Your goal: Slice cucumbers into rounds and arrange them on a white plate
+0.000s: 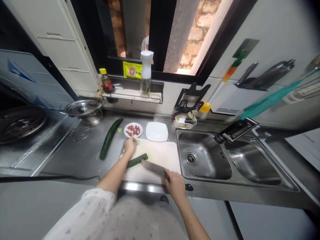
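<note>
My right hand [175, 184] is wrapped round the handle of a kitchen knife [154, 167], its broad blade pointing left over the white cutting board [165, 151]. By the blade's tip lies a dark green cucumber piece [137, 160], partly behind my left forearm. At the board's upper left corner, my left hand [130, 146] has its fingers closed on a small pale green cucumber end [138, 142]. Just beyond that hand stands a white plate of chopped reddish pieces [133, 130]. A whole cucumber [110, 140] rests on the steel counter to the left, with another small cut end [119, 130] beside it.
An unfilled white square dish [156, 131] sits behind the board. To the right is a double sink [205, 160] with a black faucet [237, 130]. A lidded steel pot [86, 111] stands at back left. A black handle [189, 187] juts out near the counter's front edge.
</note>
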`<state>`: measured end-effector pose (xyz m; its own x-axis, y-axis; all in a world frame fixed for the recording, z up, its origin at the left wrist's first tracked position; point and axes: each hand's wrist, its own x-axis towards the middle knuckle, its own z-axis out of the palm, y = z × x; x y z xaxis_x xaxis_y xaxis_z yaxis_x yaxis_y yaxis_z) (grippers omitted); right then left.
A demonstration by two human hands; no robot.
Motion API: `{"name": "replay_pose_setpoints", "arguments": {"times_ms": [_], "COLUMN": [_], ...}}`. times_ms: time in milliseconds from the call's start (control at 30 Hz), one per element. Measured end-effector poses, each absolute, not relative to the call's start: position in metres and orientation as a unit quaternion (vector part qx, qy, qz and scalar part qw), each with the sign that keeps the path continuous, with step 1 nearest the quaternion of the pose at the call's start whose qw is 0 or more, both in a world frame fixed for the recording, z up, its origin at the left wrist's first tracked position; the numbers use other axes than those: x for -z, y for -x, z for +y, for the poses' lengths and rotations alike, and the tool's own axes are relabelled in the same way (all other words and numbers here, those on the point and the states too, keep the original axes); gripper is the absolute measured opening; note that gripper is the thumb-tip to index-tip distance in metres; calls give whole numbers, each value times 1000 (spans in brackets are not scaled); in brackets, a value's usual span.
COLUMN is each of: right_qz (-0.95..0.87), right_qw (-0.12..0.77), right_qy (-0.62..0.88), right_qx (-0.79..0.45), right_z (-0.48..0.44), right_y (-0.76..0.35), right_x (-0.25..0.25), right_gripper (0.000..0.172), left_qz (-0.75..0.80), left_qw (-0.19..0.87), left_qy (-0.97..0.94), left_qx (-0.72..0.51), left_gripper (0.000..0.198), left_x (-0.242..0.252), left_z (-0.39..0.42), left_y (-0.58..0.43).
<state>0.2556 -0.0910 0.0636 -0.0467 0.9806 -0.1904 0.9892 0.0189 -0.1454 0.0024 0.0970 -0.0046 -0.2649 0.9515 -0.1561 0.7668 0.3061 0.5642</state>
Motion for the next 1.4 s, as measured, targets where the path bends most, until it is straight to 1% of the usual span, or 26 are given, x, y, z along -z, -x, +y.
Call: {"name": "replay_pose_setpoints", "arguments": {"times_ms": [200, 433, 567, 667, 867, 1000, 1167, 1400], "right_qz": [698, 639, 611, 617, 641, 658, 677, 688], "right_qw": [5, -66, -73, -56, 44, 87, 93, 79], "right_qy": [-702, -740, -750, -741, -727, -706, -687, -680], "right_qx": [143, 200, 243, 259, 242, 248, 248, 242], "right_z": [-89, -85, -79, -70, -52, -45, -41, -42], "right_y": [-257, -254, -249, -246, -232, -220, -210, -205], "right_x": [-65, -63, -69, -73, -77, -83, -87, -85], "right_gripper": [41, 35, 34, 34, 35, 33, 31, 30], "left_qz": [758, 724, 664, 608, 525, 511, 494, 482], "left_qw": [219, 220, 220, 219, 169, 157, 172, 177], "left_qy": [-589, -602, -658, -709, -784, -793, -807, -810], "left_qx": [-175, -254, -278, -283, -284, -293, -274, -284], "left_gripper": [19, 19, 17, 18, 22, 24, 25, 25], "left_x": [1, 2, 3, 0, -7, -1, 9, 18], "left_z": [95, 72, 48, 31, 6, 4, 7, 8], "left_y": [-5, -2, -4, -10, -17, -16, -15, -14]}}
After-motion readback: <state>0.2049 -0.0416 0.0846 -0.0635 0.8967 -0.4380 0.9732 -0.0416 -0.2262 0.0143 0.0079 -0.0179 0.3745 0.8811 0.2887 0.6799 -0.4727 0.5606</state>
